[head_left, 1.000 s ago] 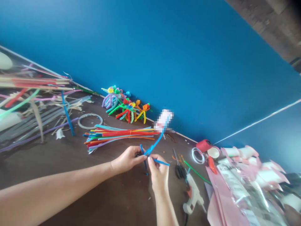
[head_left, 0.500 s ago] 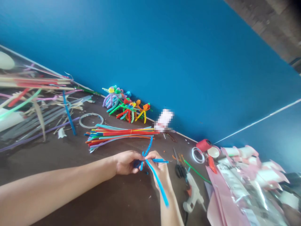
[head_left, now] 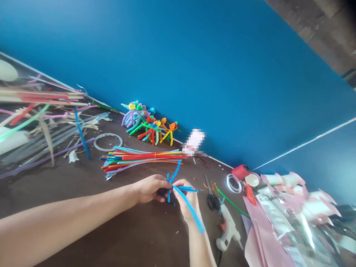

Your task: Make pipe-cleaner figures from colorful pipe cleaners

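Observation:
Several blue pipe cleaners (head_left: 188,204) cross at one point between my hands, with ends sticking out up, right and down. My left hand (head_left: 155,188) pinches them from the left with thumb and fingers; a darker blue portion is partly hidden in its palm. Close on the other side, my right hand (head_left: 187,202) is closed on the pipe cleaners near the crossing, and one long blue end lies over the hand toward the wrist. Just behind my hands rests a bundle of multicoloured pipe cleaners (head_left: 144,156), tied round its middle.
Small pipe-cleaner figures (head_left: 152,124) stand against the blue wall (head_left: 194,66). Scissors (head_left: 213,201), a white glue gun (head_left: 229,229) and tape rolls (head_left: 234,183) lie to the right, beside pink paper (head_left: 261,237). Loose strips and a clear ring (head_left: 108,142) lie left.
The long blue end over my right hand has swung slightly right and up. My hands have shifted a little around the crossing; both keep their grip.

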A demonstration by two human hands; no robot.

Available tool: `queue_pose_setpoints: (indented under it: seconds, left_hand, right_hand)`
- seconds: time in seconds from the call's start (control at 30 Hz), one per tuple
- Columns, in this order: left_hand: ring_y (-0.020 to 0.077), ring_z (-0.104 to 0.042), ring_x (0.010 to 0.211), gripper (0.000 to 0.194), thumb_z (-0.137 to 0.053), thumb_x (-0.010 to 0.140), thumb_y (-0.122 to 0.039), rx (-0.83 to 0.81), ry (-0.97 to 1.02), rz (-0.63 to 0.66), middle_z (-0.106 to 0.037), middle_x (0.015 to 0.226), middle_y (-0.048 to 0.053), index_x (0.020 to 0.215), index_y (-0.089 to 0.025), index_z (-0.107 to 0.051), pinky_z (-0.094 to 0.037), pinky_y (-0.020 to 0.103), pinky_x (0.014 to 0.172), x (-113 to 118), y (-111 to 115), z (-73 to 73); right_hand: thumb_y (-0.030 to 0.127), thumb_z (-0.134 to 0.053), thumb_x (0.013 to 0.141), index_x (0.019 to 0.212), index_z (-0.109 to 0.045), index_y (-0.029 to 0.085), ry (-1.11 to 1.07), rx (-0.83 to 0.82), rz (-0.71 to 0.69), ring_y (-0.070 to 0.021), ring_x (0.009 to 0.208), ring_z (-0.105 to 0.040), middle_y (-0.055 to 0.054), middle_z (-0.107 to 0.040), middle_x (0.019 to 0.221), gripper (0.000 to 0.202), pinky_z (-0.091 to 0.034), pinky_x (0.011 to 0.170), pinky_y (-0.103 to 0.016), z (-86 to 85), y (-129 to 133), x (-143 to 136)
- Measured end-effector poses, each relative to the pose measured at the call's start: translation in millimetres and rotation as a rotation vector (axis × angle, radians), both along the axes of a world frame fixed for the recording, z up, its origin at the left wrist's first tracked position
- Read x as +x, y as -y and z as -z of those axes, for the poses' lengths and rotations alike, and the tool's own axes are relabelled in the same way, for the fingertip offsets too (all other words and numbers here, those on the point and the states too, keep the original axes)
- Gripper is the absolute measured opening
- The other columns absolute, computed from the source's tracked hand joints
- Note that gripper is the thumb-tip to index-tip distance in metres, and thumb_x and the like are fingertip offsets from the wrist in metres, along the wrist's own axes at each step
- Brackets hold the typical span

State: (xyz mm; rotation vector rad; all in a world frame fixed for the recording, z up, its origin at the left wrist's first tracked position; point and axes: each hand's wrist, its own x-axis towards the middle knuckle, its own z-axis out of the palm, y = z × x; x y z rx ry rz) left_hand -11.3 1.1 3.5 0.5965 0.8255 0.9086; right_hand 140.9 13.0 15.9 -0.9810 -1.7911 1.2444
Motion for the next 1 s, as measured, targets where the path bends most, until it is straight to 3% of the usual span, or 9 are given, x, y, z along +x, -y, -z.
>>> queue_pose_setpoints:
  seconds: [0.2,0.4,0.57,0.77,0.9,1.0]
  left_hand:
    - [0.0098,-0.05,0.046,0.012,-0.061,0.061,-0.02,-0.054,0.016,0.037,-0.054,0.051,0.001,0.063,-0.01,-0.054,-0.041,0.019,0.038,1,2,-0.8]
    - [0.01,-0.051,0.055,0.023,-0.063,0.061,-0.032,0.225,-0.132,-0.181,-0.053,0.059,-0.001,0.067,-0.012,-0.055,-0.043,0.021,0.05,11,9,-4.1]
    - [0.0108,-0.049,0.057,0.025,-0.06,0.064,-0.035,0.353,-0.255,-0.271,-0.053,0.064,0.0,0.07,-0.011,-0.055,-0.042,0.023,0.052,18,11,2.2]
    - [0.0127,-0.05,0.06,0.027,-0.056,0.068,-0.038,0.492,-0.405,-0.385,-0.057,0.066,0.002,0.075,-0.012,-0.059,-0.04,0.022,0.055,17,10,8.0]
    - [0.0121,-0.049,0.059,0.027,-0.058,0.068,-0.037,0.476,-0.374,-0.403,-0.058,0.066,0.002,0.075,-0.012,-0.059,-0.04,0.022,0.055,17,11,4.7]
    - [0.0111,-0.049,0.057,0.027,-0.06,0.065,-0.037,0.384,-0.244,-0.373,-0.057,0.066,0.002,0.072,-0.011,-0.058,-0.041,0.022,0.054,17,11,2.5]
  right_hand:
    - [0.026,-0.052,0.075,0.076,-0.056,0.019,0.011,-0.013,-0.089,-0.0135,0.067,-0.055,-0.001,-0.056,0.074,0.008,-0.042,0.06,-0.024,-6.2,0,4]
    - [0.028,-0.062,0.066,0.076,-0.05,0.019,-0.092,-0.019,0.036,-0.0106,0.055,-0.049,0.003,-0.052,0.062,0.018,-0.039,0.051,-0.021,0.1,4,-6]
    - [0.031,-0.055,0.073,0.07,-0.052,0.017,-0.123,0.057,0.226,-0.0119,0.062,-0.051,0.001,-0.053,0.067,0.014,-0.041,0.057,-0.023,6.4,7,-14]
    - [0.029,-0.052,0.075,0.083,-0.052,0.019,-0.239,-0.098,0.362,-0.0152,0.07,-0.055,-0.001,-0.057,0.075,0.013,-0.044,0.064,-0.026,14.8,12,-20]
    - [0.028,-0.053,0.074,0.077,-0.053,0.018,-0.265,-0.128,0.362,-0.0152,0.069,-0.055,-0.001,-0.058,0.071,0.01,-0.044,0.065,-0.027,13.6,14,-24]
    - [0.027,-0.055,0.072,0.078,-0.055,0.017,-0.251,-0.119,0.336,-0.0162,0.071,-0.056,-0.002,-0.06,0.073,0.012,-0.045,0.066,-0.028,9.8,13,-23]
